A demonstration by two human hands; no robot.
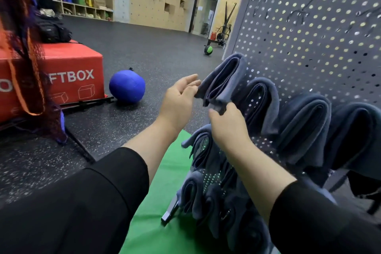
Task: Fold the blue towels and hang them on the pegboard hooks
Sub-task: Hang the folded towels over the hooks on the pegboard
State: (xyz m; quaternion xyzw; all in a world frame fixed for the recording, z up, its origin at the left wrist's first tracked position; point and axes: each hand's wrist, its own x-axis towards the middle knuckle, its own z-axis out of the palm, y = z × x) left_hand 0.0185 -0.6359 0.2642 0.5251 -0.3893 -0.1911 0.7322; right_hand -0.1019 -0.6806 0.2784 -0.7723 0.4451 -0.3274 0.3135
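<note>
A grey pegboard (309, 43) leans on the right with several folded blue towels hanging on its hooks in rows. The leftmost towel of the upper row (224, 78) hangs at the board's left edge. My right hand (226, 126) pinches its lower end from below. My left hand (181, 97) is beside its left side with fingers straight, the fingertips touching the towel's edge. More towels (305, 130) hang to the right, and others (198, 192) hang lower down. Bare hooks (296, 14) stick out near the board's top.
A green mat (165, 181) lies on the dark speckled floor below the board. A red soft box (61, 76) stands at left with a blue ball (126, 86) beside it. A green ball (208, 49) lies farther back.
</note>
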